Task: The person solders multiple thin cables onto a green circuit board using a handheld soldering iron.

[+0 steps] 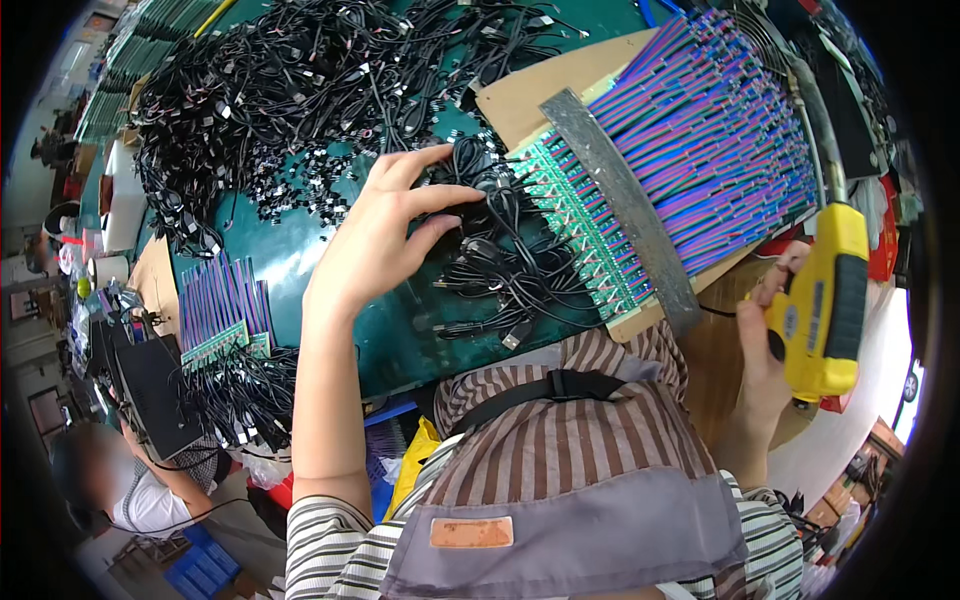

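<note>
My left hand hovers over bundled black USB cables, its fingers curved and spread apart. Its fingertips are at the cables' upper coils, and whether they touch them I cannot tell. On the right, my right hand grips a yellow and black soldering gun, its metal tube pointing away from me. Between the hands lies a row of green circuit boards, with black cable ends along their left edge. A grey metal bar lies across the boards. Multicoloured ribbon wires fan out beyond it.
A large heap of black cables covers the far left of the green table. Under the boards is a tan panel. Another set of wired boards lies at left. A person sits at the lower left.
</note>
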A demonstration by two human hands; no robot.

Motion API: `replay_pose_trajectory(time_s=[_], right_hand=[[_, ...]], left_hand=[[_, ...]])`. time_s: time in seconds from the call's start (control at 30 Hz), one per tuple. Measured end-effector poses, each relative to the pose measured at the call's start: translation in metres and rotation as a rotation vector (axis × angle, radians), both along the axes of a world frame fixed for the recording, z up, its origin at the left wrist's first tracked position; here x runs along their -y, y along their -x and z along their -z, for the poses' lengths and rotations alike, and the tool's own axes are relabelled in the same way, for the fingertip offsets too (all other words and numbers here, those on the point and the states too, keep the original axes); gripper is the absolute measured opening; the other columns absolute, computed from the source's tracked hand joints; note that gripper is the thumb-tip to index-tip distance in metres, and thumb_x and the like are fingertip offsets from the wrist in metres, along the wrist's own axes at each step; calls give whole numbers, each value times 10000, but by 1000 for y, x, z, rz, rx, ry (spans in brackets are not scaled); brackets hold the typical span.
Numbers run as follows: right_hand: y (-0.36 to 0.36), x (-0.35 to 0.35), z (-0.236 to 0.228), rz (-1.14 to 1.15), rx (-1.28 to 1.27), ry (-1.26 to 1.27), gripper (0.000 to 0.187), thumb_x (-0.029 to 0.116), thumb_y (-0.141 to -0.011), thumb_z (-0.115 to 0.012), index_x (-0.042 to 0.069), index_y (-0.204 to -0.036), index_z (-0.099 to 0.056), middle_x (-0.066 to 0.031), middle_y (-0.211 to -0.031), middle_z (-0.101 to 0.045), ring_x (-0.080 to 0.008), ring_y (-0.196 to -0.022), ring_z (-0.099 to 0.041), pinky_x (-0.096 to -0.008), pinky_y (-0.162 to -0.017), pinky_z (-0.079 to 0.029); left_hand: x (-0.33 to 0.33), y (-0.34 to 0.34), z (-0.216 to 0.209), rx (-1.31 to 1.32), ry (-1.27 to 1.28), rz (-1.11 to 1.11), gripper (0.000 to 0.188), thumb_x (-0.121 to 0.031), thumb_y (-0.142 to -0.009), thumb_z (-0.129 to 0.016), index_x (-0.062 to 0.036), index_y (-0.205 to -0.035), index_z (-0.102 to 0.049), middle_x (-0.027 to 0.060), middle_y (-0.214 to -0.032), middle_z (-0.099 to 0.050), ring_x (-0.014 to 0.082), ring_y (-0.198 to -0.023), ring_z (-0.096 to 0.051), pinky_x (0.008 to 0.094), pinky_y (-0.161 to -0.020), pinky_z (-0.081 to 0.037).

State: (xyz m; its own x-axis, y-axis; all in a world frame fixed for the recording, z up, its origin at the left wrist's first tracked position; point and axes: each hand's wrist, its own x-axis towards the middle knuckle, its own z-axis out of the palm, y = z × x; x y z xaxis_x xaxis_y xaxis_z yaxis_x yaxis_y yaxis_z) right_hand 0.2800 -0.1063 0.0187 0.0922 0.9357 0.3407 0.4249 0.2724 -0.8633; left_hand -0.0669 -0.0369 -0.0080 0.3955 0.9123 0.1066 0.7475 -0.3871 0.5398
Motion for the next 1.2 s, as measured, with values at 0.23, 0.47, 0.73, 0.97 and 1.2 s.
replay_pose_trajectory(time_s=[0.23, 0.47, 0.73, 0.97, 1.2], right_hand=[[42, -28, -5, 7, 282, -73, 681, 152, -664, -915, 49, -1214, -527, -17, -965, -622, -94, -741, -558, -235, -685, -479], [43, -27, 11, -4, 513, -59, 630, 166, -625, -898, 23, -1155, -589, -89, -902, -659, -201, -790, -651, -317, -730, -525], [48, -36, 16, -46, 522, -237, 517, 162, -609, -854, 24, -1057, -635, -104, -757, -591, -269, -649, -582, -360, -597, -460], [32, -30, 2, 37, 440, -251, 622, 134, -669, -897, 8, -1170, -551, -62, -925, -665, -119, -810, -645, -258, -778, -514], [22, -40, 9, 82, 448, -285, 583, 127, -653, -879, 14, -1146, -589, -75, -888, -657, -173, -774, -637, -290, -733, -506]], left_hand=[[-12, 19, -10, -97, -331, -126, 277, 70, -756, -646, -113, -946, -731, 55, -1068, -664, 237, -924, -656, 346, -768, -532], [-30, -9, -8, -193, -461, -498, 374, 58, -813, -581, -62, -1154, -676, 170, -1231, -598, 288, -990, -630, 386, -880, -514], [-14, -71, -2, -67, -16, -353, 857, -281, -685, -870, 32, -1366, -455, 167, -941, -680, 308, -891, -657, 382, -828, -503], [-13, -37, -38, 374, 337, -295, 265, -129, -752, -811, 19, -954, -726, 26, -732, -679, 77, -712, -595, 236, -669, -463], [37, 2, -83, 755, 197, -485, 127, -90, -824, -760, 14, -859, -697, 36, -860, -687, 42, -752, -567, 208, -656, -427]])
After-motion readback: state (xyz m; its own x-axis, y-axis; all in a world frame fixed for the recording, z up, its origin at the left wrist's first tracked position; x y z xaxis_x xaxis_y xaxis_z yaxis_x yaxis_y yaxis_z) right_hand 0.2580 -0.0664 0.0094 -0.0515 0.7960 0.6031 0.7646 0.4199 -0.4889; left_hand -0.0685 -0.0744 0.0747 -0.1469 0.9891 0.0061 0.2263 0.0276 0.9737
